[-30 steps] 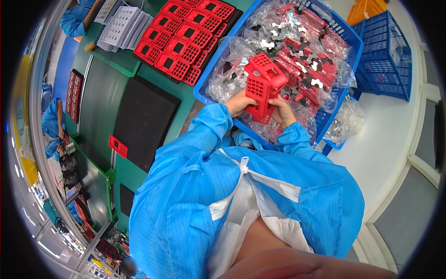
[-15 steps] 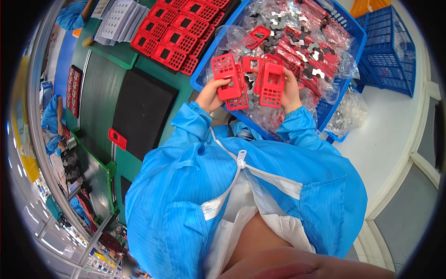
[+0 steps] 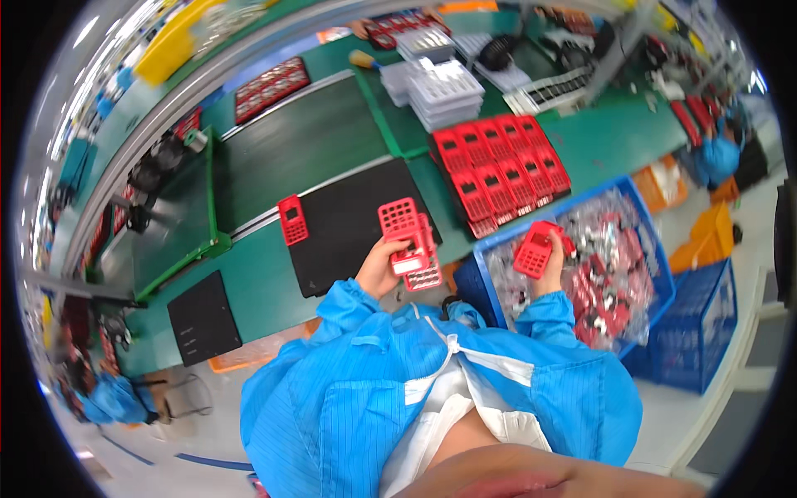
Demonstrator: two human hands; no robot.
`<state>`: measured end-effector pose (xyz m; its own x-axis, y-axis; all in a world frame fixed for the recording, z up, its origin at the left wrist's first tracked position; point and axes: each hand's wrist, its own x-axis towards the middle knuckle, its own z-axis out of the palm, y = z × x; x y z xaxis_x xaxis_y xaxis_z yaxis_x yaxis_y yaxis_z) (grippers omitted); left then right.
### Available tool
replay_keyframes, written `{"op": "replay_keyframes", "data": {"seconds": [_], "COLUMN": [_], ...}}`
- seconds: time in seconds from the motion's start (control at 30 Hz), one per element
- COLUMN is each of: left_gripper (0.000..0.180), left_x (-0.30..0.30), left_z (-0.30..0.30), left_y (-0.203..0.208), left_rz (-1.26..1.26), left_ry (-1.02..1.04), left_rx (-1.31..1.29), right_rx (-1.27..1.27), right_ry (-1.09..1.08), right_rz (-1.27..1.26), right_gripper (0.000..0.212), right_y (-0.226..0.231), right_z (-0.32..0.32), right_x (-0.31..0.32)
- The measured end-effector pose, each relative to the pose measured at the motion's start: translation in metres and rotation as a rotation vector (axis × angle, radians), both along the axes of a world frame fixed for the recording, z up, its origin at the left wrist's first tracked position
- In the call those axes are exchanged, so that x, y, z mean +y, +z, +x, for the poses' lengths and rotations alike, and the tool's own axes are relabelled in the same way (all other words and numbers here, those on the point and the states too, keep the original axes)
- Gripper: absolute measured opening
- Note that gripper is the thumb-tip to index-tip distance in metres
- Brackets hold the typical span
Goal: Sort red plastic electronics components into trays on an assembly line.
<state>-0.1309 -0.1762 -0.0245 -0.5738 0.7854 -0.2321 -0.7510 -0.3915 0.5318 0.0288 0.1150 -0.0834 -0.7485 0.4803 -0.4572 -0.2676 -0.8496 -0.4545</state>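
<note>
My left hand is closed on a small fanned stack of red plastic keypad housings, its thumb across them, beside the black mat. My right hand grips more red housings over the near left part of a blue crate. Clear bags holding red and black-and-white parts fill that crate. One red housing lies by itself at the left edge of the black mat. How many pieces each hand holds is partly hidden.
Beyond the mat, red housings stand in stacked rows on the green bench. Farther back are white trays and a brush. A green conveyor belt runs to the left. Another blue crate stands at right; co-workers sit farther off.
The view has swung toward the bench on the left. My hands have moved apart: the left, with its housings, is now outside the crate beside the mat, while the right remains over the crate.
</note>
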Motion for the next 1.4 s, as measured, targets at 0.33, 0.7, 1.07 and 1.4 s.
{"op": "replay_keyframes", "data": {"seconds": [0.33,0.7,1.07,1.4], "left_gripper": [0.042,0.036,0.035,0.047], "left_x": [-0.169,-0.245,-0.232,-0.153], "left_z": [-0.041,-0.067,-0.082,-0.096], "left_y": [-0.028,-0.061,-0.055,-0.064], "left_rz": [-0.095,-0.297,-0.389,-0.699], "left_ry": [0.512,0.717,0.599,0.216], "left_rx": [0.083,-0.078,-0.012,0.598], "right_rx": [-0.407,-0.552,-0.264,-0.288], "right_ry": [0.077,0.367,0.229,0.420], "right_rz": [1.460,1.815,1.453,2.187], "right_gripper": [0.064,0.065,0.022,0.061], "right_y": [-0.002,-0.034,0.021,0.006], "right_z": [-0.207,-0.313,-0.263,-0.182], "right_x": [-0.183,-0.290,-0.229,-0.171]}}
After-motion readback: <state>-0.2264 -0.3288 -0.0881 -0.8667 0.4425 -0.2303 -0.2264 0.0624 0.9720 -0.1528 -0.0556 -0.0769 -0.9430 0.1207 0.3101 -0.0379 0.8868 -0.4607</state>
